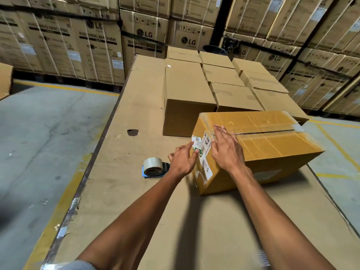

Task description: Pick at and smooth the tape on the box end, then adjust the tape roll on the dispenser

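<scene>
The taped box [259, 147] lies on the cardboard-covered table [124, 106], just right of the tape dispenser [153, 167]. The right hand [227, 151] presses flat, fingers straight, on its near top corner. The left hand [182, 160] pinches the label [197, 142] there. Labelling appears under way; next, smoothing the label flat calls for firm, even pressure.
</scene>
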